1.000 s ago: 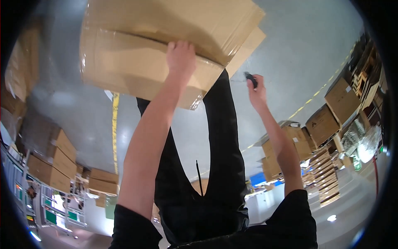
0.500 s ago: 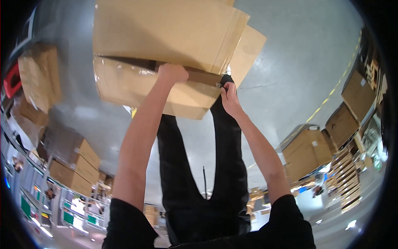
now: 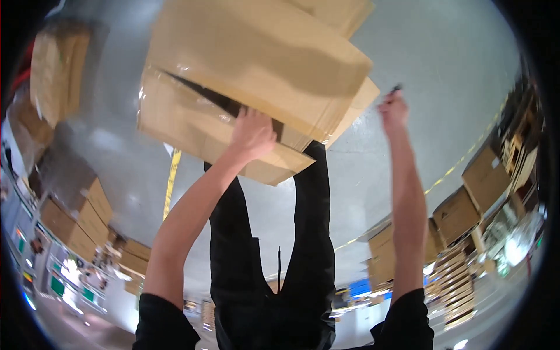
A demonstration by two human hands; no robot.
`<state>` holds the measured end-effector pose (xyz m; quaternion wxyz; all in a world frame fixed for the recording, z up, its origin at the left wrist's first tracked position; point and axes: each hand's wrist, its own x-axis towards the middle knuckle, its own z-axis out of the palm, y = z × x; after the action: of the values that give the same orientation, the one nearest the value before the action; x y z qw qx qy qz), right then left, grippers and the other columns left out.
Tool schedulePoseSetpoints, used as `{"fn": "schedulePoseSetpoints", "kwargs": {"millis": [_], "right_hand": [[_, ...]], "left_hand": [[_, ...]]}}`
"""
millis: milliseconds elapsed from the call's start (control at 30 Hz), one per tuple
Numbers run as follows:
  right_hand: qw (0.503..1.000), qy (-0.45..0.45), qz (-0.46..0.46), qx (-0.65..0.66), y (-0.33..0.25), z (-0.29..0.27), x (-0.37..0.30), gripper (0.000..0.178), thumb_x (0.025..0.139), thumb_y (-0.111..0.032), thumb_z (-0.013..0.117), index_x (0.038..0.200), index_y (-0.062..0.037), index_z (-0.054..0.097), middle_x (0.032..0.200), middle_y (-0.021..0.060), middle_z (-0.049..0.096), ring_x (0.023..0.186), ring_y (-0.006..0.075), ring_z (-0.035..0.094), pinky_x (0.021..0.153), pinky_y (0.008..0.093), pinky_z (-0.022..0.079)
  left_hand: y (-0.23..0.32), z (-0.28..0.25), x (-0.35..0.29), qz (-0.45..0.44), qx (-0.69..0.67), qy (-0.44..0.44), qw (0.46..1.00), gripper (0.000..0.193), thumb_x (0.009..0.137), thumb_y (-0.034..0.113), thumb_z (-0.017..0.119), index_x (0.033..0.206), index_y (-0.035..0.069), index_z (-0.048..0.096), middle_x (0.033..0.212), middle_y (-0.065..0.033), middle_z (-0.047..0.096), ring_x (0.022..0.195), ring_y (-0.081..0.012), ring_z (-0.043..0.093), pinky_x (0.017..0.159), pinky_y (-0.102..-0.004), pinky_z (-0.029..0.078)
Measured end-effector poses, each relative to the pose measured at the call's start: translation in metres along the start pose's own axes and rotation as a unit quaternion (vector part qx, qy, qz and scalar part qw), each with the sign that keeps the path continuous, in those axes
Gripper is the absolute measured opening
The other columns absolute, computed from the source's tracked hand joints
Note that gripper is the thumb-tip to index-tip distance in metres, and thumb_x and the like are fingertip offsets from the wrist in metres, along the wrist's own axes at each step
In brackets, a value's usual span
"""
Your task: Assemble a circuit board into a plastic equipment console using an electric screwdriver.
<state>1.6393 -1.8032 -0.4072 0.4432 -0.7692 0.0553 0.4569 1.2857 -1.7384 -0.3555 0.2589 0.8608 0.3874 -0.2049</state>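
With legs just beside box, grips its flap edge along slit with left hand; pinches small dark object in right hand, now off box's corner, over open floor rightward.

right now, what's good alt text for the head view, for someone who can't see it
A person's left hand is at the dark opening of a large cardboard box, while their right hand, out to the side, holds a small dark object. Below are black trousers and grey floor, with more boxes at the right.
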Motion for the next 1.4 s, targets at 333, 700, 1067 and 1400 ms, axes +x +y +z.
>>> {"fn": "schedulePoseSetpoints", "kwargs": {"millis": [333,700,1067,1400], "right_hand": [[0.656,-0.39,-0.453,-0.461,-0.102,0.338,-0.129,0.024,0.09,-0.013,0.054,0.11,-0.0001,0.053,0.103,0.0133,0.054,0.094,0.0265,0.055,0.083,0.0334,0.045],[0.353,-0.549,-0.426,-0.626,0.031,0.573,-0.166,0.027,0.083,0.005,0.053,0.104,-0.0115,0.055,0.1,0.0093,0.05,0.094,0.0301,0.052,0.079,0.0393,0.044],[0.151,-0.532,-0.328,-0.766,0.034,0.621,-0.18,0.026,0.084,0.001,0.052,0.106,-0.0125,0.055,0.103,0.0103,0.05,0.098,0.0305,0.051,0.08,0.04,0.042],[0.047,-0.308,-0.502,-0.807,-0.121,0.612,-0.047,0.024,0.088,-0.015,0.044,0.099,-0.0065,0.063,0.107,0.0158,0.054,0.099,0.0326,0.056,0.083,0.0386,0.047]], "left_hand": [[0.011,-0.011,0.009,-0.05,-0.026,-0.114,0.992,0.04,0.082,0.027,0.049,0.112,0.005,0.063,0.115,-0.0107,0.058,0.112,-0.0262,0.047,0.098,-0.0443,0.028],[-0.002,-0.027,-0.013,0.016,-0.057,-0.081,0.995,0.045,0.09,0.032,0.045,0.128,0.009,0.052,0.131,-0.0087,0.049,0.124,-0.0297,0.04,0.104,-0.0494,0.025],[0.003,-0.016,-0.005,0.052,-0.006,-0.098,0.994,0.045,0.091,0.03,0.043,0.13,0.009,0.051,0.135,-0.0109,0.046,0.125,-0.0337,0.039,0.103,-0.0537,0.025],[0.013,-0.033,-0.005,0.01,-0.116,0.043,0.992,0.047,0.092,0.029,0.042,0.134,0.007,0.045,0.141,-0.0117,0.039,0.13,-0.0355,0.032,0.104,-0.0527,0.027]]}}
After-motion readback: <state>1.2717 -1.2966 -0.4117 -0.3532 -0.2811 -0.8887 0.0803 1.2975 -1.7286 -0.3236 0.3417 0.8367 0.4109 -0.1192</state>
